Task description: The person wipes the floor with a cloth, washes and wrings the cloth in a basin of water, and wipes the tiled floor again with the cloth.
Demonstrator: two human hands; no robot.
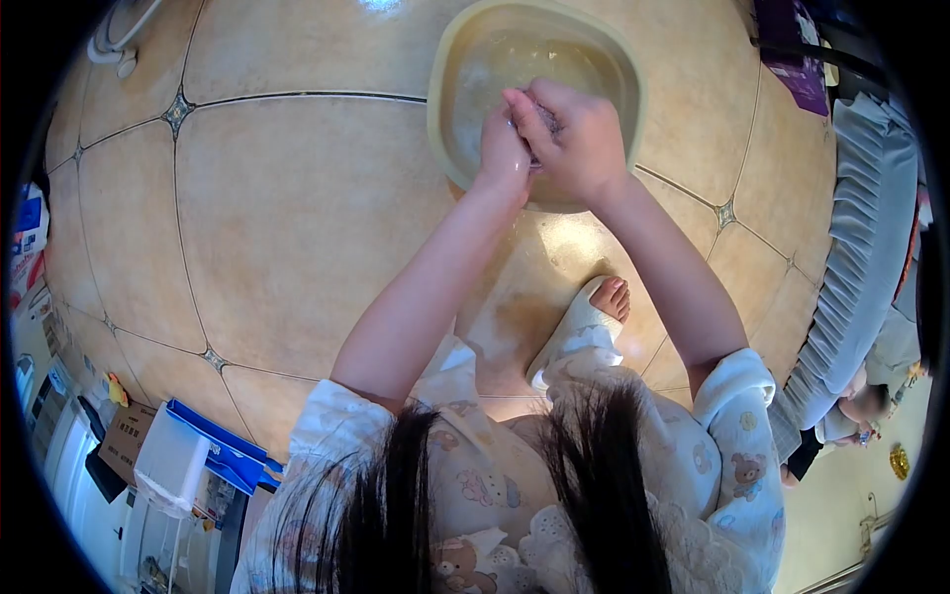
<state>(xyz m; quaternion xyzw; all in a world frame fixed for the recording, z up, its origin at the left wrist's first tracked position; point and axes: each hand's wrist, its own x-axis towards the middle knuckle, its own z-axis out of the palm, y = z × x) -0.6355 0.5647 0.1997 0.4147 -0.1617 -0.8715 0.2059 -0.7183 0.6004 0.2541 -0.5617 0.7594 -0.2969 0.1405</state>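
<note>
A beige plastic basin (436, 119) with shallow water stands on the tiled floor in front of me. Over its near half, my left hand (506, 148) and my right hand (582, 144) are pressed together. Between them is a small wet, greyish-purple bundle (546, 121), possibly cloth; its kind is unclear and most of it is hidden. The right fingers curl over its top, while the left hand closes on it from the side. Both hands look wet.
Below the basin is my foot in a pale slipper (564, 335). A pale blue sofa with a ruffled skirt (841, 247) runs along the right, where another person (853, 416) is partly visible. Lower left are a cardboard box (127, 443) and a blue-edged item (223, 445). A purple box (792, 59) stands upper right.
</note>
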